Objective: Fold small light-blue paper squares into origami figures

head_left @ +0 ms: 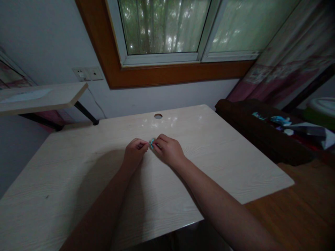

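Note:
A small, thin turquoise string (151,143), looped or crossed like a tiny bow, shows between my fingertips just above the table (225,153). My left hand (136,150) is closed in a pinch at the string's left side. On the other side my right hand (168,148) pinches it between thumb and fingers. The fingertips of both hands nearly meet, and the ends of the string inside them are hidden. Both forearms reach in over the table's front edge.
A raised shelf (42,97) on black legs stands at the back left. Near the table's far edge is a round cable hole (158,116). A dark brown piece of furniture (243,129) with assorted items stands to the right. Behind are a window (164,28) and a wall socket (87,73).

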`<state>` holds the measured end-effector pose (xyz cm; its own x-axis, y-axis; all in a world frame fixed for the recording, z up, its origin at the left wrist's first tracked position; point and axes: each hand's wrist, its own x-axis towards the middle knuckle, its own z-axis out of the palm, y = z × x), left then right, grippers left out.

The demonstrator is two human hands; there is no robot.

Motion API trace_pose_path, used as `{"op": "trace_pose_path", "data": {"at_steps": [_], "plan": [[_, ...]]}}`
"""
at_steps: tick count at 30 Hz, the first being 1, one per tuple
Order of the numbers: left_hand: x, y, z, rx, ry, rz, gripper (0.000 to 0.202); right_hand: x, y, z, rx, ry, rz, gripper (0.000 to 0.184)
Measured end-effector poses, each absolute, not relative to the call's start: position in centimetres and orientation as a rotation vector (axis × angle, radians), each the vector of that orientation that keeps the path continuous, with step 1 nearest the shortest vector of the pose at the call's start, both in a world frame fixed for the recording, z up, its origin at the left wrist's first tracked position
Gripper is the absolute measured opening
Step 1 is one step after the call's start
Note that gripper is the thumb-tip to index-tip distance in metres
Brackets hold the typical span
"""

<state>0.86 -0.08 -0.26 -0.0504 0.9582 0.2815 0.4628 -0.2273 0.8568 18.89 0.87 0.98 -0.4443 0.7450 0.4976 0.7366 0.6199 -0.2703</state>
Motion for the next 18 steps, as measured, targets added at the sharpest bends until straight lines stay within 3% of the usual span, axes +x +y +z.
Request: {"op": "trace_pose_path", "data": {"at_steps": [18], "plan": [[1.23, -0.38, -0.13, 1.882, 1.513, 1.366, 0.012, 18.71, 0.91, 0.67, -1.079, -2.069, 0.324, 0.010]]}}
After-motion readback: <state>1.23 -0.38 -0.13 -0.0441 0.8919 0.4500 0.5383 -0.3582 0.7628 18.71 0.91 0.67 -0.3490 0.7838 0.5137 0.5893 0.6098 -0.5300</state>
